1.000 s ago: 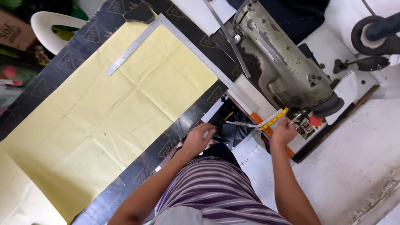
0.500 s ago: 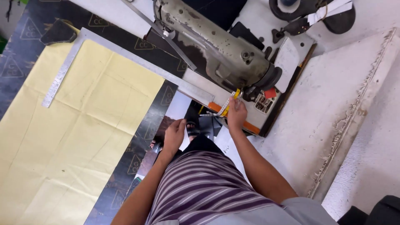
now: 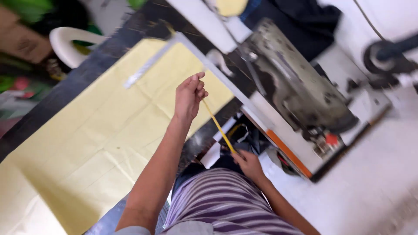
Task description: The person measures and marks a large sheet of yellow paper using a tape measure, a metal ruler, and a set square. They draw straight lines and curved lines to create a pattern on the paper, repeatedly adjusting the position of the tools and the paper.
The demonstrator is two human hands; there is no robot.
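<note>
A yellow measuring tape [image 3: 217, 126] is stretched taut between my two hands. My left hand [image 3: 190, 95] is raised over the pale yellow paper sheet [image 3: 104, 143], fingers closed on the tape's upper end. My right hand [image 3: 248, 163] is low, near my striped-shirt lap, pinching the tape's lower end. A grey sewing machine [image 3: 296, 87] stands on the table to the right of both hands.
A metal ruler [image 3: 146, 67] lies on the yellow sheet's far edge. A long white L-shaped square [image 3: 226, 80] runs along the sheet's right side. A white plastic chair [image 3: 72, 41] sits at the upper left. A motor wheel [image 3: 383, 56] is at far right.
My left hand has risen from the table edge up over the yellow sheet, pulling the tape out. My right hand dropped from the machine's edge toward my lap. The camera view shifted.
</note>
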